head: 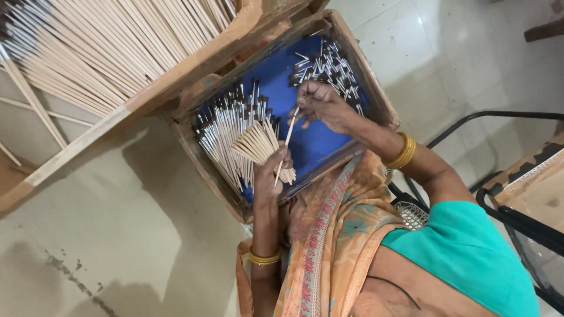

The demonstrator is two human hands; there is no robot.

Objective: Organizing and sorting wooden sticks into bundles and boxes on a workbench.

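**A:** What's largest?

**B:** A slatted wooden rack of pale sticks [106,47], beyond the left hand [269,176]. Under both hands, a blue-lined wooden tray [305,144].

**A:** And the hands?

**B:** Apart. The left is closed on a fan of pale wooden sticks [255,147]. The right hand [320,105] pinches one thin stick [286,144], which slants lengthwise back towards the left. Loose dark-tipped metal ferrules [326,64] lie just beyond the right.

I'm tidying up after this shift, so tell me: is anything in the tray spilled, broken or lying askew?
Nothing looks damaged or spilled. The small dark-tipped metal caps lie jumbled at one end of the blue-lined tray, while the capped sticks lie in a rough row. The left hand holds a fanned bundle of sticks; the right hand holds one stick.
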